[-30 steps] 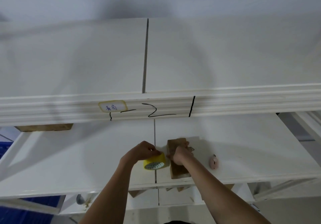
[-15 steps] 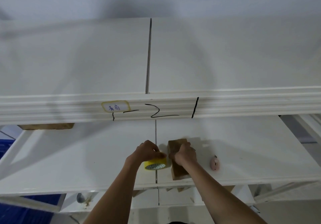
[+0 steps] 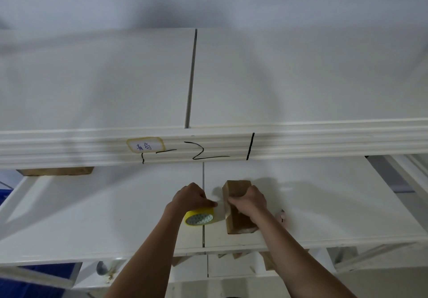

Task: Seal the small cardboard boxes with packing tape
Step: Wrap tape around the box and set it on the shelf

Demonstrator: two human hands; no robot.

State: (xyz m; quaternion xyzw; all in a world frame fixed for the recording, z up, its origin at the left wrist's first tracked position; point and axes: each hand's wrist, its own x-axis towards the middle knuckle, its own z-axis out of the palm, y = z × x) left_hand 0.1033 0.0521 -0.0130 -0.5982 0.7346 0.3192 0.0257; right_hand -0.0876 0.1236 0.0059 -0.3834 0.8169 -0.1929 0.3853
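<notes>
White shelf [image 3: 92,216]: left hand [image 3: 188,197] grips tape roll [image 3: 200,216]; right hand [image 3: 249,201] clamps cardboard box [image 3: 236,187].

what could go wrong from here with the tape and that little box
1. The stretch of clear tape spans open air between the yellow roll in the left hand and the cardboard box; it might twist or stick to itself before it is pressed down.
2. Only the right hand steadies the box, so a pull from the roll might slide or tip it.
3. The small pink object lies just beyond the right forearm and might get knocked.
</notes>
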